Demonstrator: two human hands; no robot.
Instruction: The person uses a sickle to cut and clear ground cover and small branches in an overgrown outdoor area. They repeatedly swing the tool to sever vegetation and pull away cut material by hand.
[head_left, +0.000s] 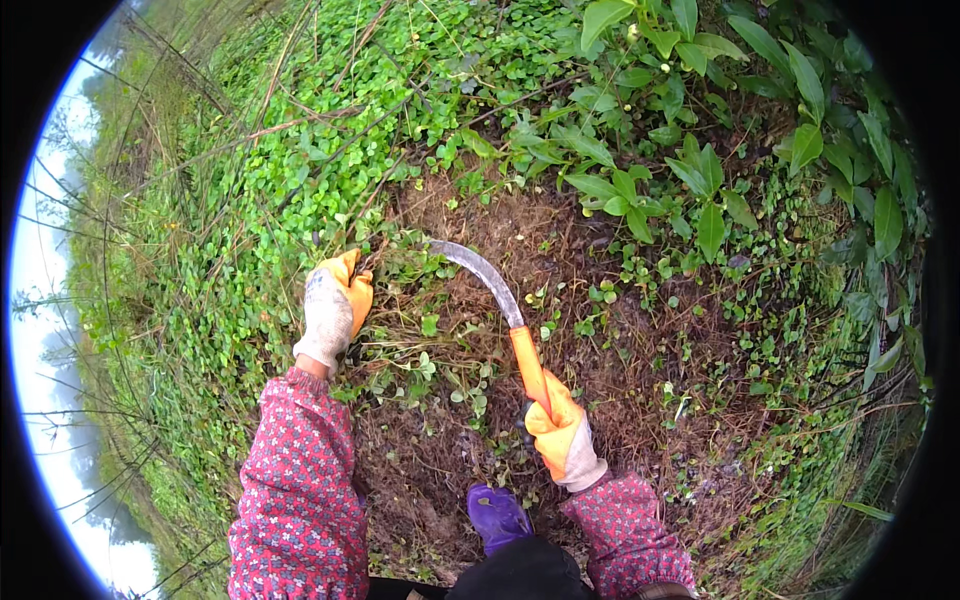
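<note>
My right hand (561, 431), in an orange-coated work glove, grips the orange handle of a sickle (484, 274). Its curved grey blade bends up and left, and the tip lies among weeds near my left hand. My left hand (336, 304), gloved the same way, has its fingers closed on a bunch of weed stems (375, 259) at the edge of the green ground cover. Just below the blade, loose stems and uprooted leaves (420, 352) lie on the soil. The ends of my left fingers are partly hidden by leaves.
Dense low creeping weeds (337, 150) cover the slope at upper left, with dry twigs across them. Broad-leaved shrubs (705, 180) stand at upper right. Brown soil with roots (637, 360) lies in the middle. My purple boot (498, 517) stands at the bottom.
</note>
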